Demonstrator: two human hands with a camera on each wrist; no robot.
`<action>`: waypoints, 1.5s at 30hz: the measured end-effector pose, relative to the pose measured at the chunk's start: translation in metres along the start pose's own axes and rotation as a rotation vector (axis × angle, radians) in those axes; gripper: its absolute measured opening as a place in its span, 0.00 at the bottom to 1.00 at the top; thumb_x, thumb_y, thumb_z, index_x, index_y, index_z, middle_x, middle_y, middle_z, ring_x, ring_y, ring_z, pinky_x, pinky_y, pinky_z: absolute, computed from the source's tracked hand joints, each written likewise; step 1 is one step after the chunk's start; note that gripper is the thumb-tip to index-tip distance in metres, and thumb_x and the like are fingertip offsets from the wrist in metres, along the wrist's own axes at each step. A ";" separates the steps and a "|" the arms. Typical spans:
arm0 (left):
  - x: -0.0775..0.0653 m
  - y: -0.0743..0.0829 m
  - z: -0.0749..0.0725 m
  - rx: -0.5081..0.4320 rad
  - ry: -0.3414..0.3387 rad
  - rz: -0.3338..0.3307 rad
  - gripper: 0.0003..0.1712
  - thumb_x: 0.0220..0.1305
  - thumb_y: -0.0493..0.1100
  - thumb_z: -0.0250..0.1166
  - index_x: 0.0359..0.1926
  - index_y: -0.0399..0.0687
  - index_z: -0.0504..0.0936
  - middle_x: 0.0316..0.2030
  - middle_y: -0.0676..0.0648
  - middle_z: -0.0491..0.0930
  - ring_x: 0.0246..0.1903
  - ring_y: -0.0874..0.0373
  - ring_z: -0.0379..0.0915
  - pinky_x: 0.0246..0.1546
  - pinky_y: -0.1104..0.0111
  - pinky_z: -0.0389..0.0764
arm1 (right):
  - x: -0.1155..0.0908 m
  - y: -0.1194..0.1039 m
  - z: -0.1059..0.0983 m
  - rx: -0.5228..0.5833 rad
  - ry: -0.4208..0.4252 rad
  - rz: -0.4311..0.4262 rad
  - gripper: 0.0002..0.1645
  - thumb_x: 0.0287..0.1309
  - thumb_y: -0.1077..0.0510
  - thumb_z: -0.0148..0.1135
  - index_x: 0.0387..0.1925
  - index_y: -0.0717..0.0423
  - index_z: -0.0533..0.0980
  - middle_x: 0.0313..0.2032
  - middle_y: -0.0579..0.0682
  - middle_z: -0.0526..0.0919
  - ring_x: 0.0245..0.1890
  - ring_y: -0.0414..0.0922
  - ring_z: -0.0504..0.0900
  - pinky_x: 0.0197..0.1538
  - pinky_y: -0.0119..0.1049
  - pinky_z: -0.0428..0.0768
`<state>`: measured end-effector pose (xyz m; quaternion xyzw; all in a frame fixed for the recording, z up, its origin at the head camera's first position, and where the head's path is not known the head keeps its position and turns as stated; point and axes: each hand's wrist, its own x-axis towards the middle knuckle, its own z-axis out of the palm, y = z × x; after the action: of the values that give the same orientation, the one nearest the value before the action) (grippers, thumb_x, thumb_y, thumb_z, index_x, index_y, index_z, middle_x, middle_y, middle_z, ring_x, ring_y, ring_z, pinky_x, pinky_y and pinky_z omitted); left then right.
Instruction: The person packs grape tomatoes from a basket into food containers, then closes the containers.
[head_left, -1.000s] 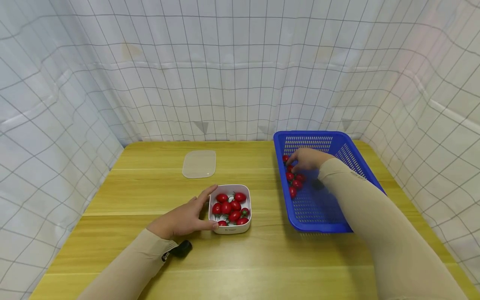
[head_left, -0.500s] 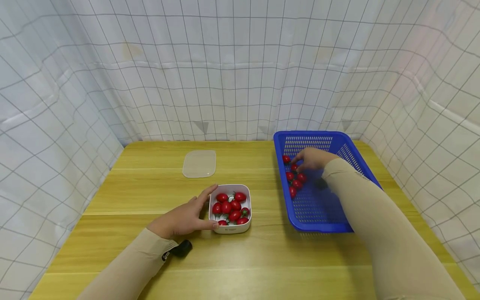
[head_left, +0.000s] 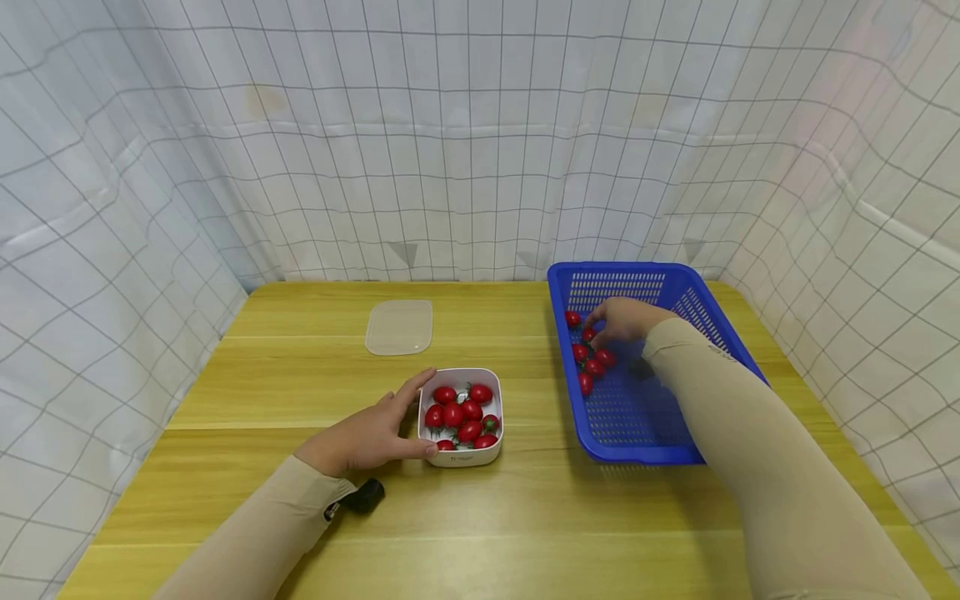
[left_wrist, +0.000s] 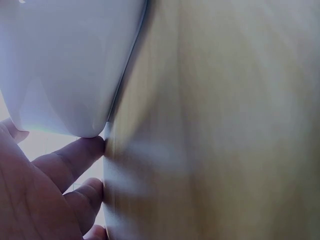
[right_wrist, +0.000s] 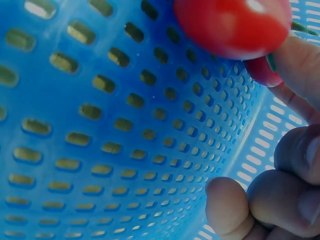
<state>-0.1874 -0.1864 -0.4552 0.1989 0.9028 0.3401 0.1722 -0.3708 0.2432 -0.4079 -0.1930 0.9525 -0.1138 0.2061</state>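
Left hand [head_left: 367, 437] rested spread against white box [head_left: 483, 457], probably just bracing it; right hand [head_left: 627, 318] had tomato [head_left: 588, 334] pinched inside blue basket [head_left: 637, 455], likely lightly to avoid squishing.

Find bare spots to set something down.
Free: table between the sleeves, nearer than the box; between box and basket; between lid and basket.
Crowded: basket's left side, with tomatoes and right hand; box's left side, with left hand.
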 end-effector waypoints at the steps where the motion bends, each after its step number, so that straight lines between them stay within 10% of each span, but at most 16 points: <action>1: 0.000 0.000 0.000 0.001 0.001 -0.001 0.63 0.62 0.67 0.72 0.85 0.66 0.41 0.84 0.40 0.49 0.80 0.23 0.42 0.78 0.31 0.48 | 0.000 0.000 0.000 -0.002 0.001 -0.001 0.26 0.63 0.53 0.73 0.62 0.54 0.83 0.65 0.62 0.81 0.68 0.62 0.78 0.73 0.63 0.71; 45: -0.001 0.000 0.002 -0.010 0.009 0.003 0.63 0.63 0.66 0.72 0.85 0.66 0.41 0.84 0.41 0.49 0.80 0.23 0.40 0.78 0.31 0.47 | 0.001 0.000 0.004 -0.066 0.012 -0.044 0.29 0.65 0.50 0.70 0.62 0.60 0.82 0.62 0.63 0.83 0.64 0.61 0.80 0.71 0.60 0.74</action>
<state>-0.1855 -0.1860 -0.4563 0.1978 0.9016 0.3457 0.1686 -0.3699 0.2419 -0.4112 -0.2201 0.9525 -0.0879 0.1914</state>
